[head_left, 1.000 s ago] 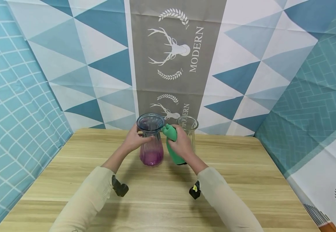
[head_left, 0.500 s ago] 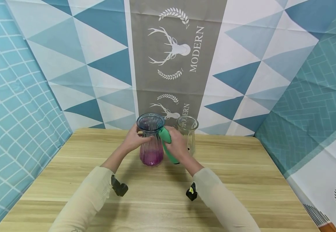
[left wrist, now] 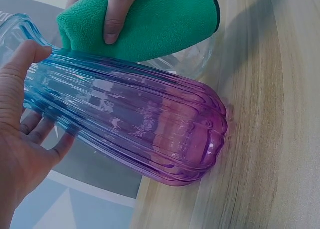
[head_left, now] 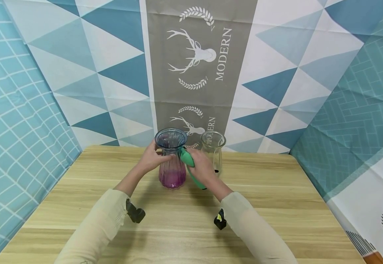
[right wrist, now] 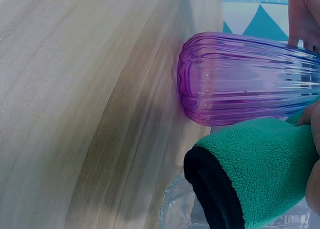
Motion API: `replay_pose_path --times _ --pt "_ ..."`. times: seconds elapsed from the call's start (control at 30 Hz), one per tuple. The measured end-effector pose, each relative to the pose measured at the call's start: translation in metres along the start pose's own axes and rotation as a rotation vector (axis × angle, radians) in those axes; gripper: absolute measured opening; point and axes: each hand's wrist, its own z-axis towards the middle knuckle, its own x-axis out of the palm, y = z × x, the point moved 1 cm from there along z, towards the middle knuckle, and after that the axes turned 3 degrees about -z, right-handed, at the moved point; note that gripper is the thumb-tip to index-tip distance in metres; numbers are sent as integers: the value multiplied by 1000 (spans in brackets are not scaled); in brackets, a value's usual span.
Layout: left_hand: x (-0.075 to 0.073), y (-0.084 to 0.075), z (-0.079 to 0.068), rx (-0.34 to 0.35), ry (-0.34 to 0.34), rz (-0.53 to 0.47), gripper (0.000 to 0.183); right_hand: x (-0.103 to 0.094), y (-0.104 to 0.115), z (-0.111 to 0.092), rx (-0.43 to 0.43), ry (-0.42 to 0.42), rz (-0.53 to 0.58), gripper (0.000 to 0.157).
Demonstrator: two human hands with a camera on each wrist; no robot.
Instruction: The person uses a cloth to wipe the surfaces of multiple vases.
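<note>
A ribbed glass vase (head_left: 172,172), blue at the flared rim and fading to purple at its base, stands upright on the table. My left hand (head_left: 151,158) grips its neck from the left, thumb across the front and fingers behind, as the left wrist view shows. In my right hand (head_left: 202,165) is a folded green cloth (left wrist: 155,26) with a black edge, held against the vase's right side just under the rim. The cloth's lower end (right wrist: 250,164) hangs down beside the vase.
A clear glass vase (head_left: 214,141) stands close behind my right hand, partly hidden by it. The wooden table (head_left: 178,231) reaches back to a patterned cloth wall (head_left: 211,91); blue-tiled cloth (head_left: 19,110) hangs at the left.
My right hand has moved left with the green cloth, from beside the coloured vase to its neck, uncovering more of the clear vase. My left hand has kept its grip.
</note>
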Motion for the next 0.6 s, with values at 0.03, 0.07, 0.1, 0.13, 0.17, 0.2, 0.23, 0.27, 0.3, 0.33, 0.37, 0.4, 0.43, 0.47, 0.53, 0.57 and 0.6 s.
replay_pose_path --times 0.03,0.07,0.1,0.13,0.17,0.2,0.23,0.27,0.3,0.33,0.37,0.4,0.43,0.47,0.53,0.57,0.6 --pt "0 0 0 -1 0 2 79 0 0 0 -2 0 2 53" --pt "0 0 0 -2 1 4 79 0 0 0 -5 -4 3 53" --pt "0 0 0 -3 1 6 79 -1 0 -1 -8 -7 2 53" --pt "0 0 0 -3 2 8 79 -1 0 -1 -13 -11 2 53" --pt "0 -1 0 -4 3 10 79 -1 0 -1 -16 -13 1 53" --pt "0 -1 0 -4 5 13 79 -1 0 -1 -19 -14 0 53" --pt "0 -1 -1 -4 5 13 79 -1 0 -1 -24 -13 -3 53" --pt "0 -1 -1 -5 8 13 79 0 0 -1 -26 -11 -4 52" --pt "0 -1 -1 -4 8 14 78 0 -1 -2 -29 -7 -4 52" --pt "0 -2 -1 -5 8 14 78 1 -1 -2 -31 -1 -2 52" --pt "0 -2 -2 -7 7 13 78 1 -2 -3 -30 9 -2 53" --pt "0 -2 -2 -4 7 17 78 2 -2 -3 -26 21 -3 53" --pt "0 -2 -2 -5 6 16 78 3 -3 -4 -20 33 -6 53" --pt "0 -2 -2 -5 7 18 78 4 -3 -5 -11 47 -4 54" --pt "-1 -2 -2 -9 5 21 77 6 -4 -7 6 72 -6 54" --pt "-1 -2 -2 -10 5 21 77 7 -5 -8 15 82 -6 55" --pt "-1 -2 -2 -11 6 22 77 8 -5 -9 23 89 -9 54"
